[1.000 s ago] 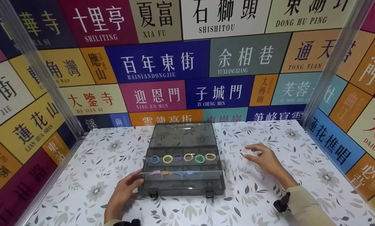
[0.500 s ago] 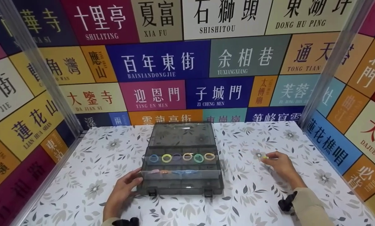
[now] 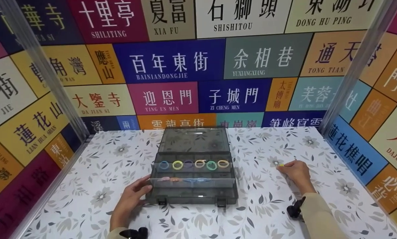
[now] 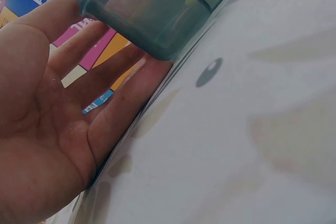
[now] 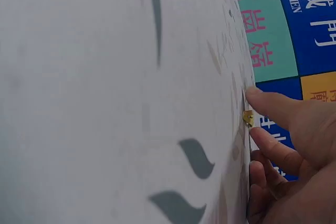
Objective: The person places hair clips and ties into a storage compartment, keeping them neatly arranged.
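Note:
My left hand (image 3: 132, 197) rests on the table with its fingers extended against the left side of a smoky, see-through plastic organizer box (image 3: 192, 196). In the left wrist view the fingertips reach the corner of the box (image 4: 152, 19). The lid (image 3: 195, 141) stands open at the back. Several coloured rings (image 3: 177, 165) stand in a row in the box, with pink, orange and blue pieces (image 3: 198, 180) in front of them. My right hand (image 3: 296, 172), right of the box, has thumb and index finger around a small yellow piece (image 5: 248, 119) at the tabletop.
The table (image 3: 251, 212) has a white cloth with grey leaves and flowers. Clear upright posts (image 3: 346, 66) stand at its back corners. Behind it rises a wall of coloured sign panels (image 3: 168, 63).
My right hand has gone from spread fingers, reaching left, to fingertips drawn together at the small yellow piece, which was hidden a second ago. My left hand stays at the box.

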The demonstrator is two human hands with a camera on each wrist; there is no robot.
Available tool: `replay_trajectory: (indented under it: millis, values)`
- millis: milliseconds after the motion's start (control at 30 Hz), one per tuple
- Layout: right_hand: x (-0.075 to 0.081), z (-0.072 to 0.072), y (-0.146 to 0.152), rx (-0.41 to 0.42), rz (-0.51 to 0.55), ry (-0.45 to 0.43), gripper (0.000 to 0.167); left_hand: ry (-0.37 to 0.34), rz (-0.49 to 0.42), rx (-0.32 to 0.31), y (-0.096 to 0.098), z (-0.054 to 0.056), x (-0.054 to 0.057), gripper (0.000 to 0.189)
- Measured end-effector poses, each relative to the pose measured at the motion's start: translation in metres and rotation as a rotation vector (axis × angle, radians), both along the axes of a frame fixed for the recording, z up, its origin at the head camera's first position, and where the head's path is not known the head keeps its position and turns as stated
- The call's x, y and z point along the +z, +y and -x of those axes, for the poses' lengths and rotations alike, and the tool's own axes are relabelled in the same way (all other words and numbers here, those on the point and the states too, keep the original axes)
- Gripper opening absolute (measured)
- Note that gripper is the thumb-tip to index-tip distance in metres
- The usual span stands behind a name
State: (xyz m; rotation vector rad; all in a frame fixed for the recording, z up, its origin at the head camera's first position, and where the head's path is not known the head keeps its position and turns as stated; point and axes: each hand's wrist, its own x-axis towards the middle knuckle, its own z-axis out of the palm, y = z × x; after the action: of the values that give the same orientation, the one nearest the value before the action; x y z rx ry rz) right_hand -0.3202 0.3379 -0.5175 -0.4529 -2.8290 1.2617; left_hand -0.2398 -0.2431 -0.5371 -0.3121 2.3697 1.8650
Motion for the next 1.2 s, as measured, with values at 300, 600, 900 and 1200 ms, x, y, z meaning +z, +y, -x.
replay_trajectory:
  millis: [300, 600, 900, 1200]
  values:
    - [0.005, 0.002, -0.003, -0.026, -0.067, -0.004, 0.03, 0.011, -0.001, 0.0, -0.001, 0.002, 0.001, 0.053]
    - [0.014, 0.006, -0.006, 0.022, -0.048, -0.097, 0.029, 0.004, 0.012, 0.004, -0.002, 0.001, 0.0, 0.053]
    - [0.036, 0.011, -0.029, 0.109, -0.06, -0.04, 0.033, 0.048, 0.0, -0.002, 0.0, -0.002, 0.001, 0.052]
    - [0.064, 0.015, -0.071, 0.216, -0.163, 0.093, 0.027, 0.015, 0.036, 0.006, -0.001, -0.001, 0.002, 0.052]
